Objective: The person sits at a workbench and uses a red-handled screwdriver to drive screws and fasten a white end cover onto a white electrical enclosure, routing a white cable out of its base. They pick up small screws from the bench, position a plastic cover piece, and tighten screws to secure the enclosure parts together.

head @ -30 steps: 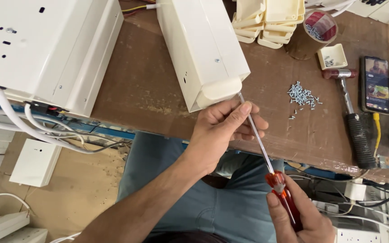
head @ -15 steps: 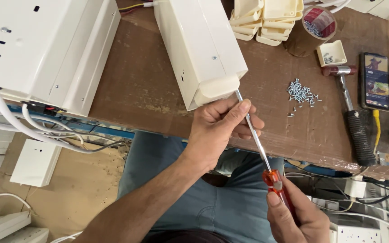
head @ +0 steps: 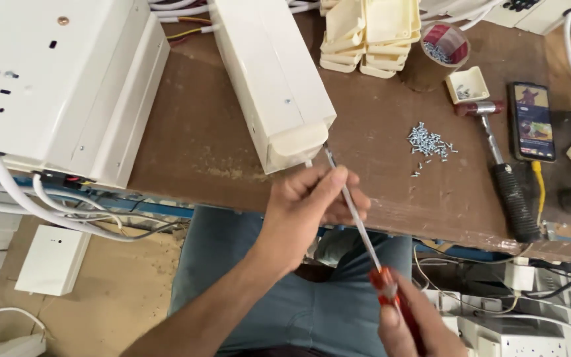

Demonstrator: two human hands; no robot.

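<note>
Left hand (head: pixel 312 198) pinched the thin steel shaft of the screwdriver (head: pixel 358 225), fingers curled shut around it. Right hand (head: pixel 412 325) wrapped the glossy red handle, grip partly out of view. Tip probably met the cream plastic box (head: pixel 279 79) end, on the worn brown bench (head: pixel 199 132).

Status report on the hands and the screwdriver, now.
Right hand grips red screwdriver handle. Left hand pinches shaft. Tip at end cap of long white casing. Loose screws and hammer lie to the side.
</note>
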